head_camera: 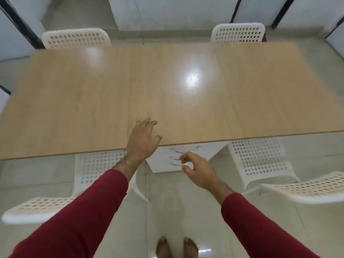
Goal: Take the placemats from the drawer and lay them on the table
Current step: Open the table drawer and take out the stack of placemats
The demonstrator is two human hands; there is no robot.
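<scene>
Counting, table: one wooden table [242,101], seam down its top.
Chairs: four white perforated chairs, two at the far side [76,39] [239,32], two at the near side [87,181] [260,161].
Drawer unit: one white drawer unit [206,151] under the near table edge; three curved metal handles [184,149], all drawers closed.
Placemats: none visible; contents of drawers hidden.
Left hand [142,142]: fingers spread, over the table edge.
Right hand [199,169]: fingers loosely curled near the handles; contact cannot be told.
Feet: two, bare [163,248].
</scene>
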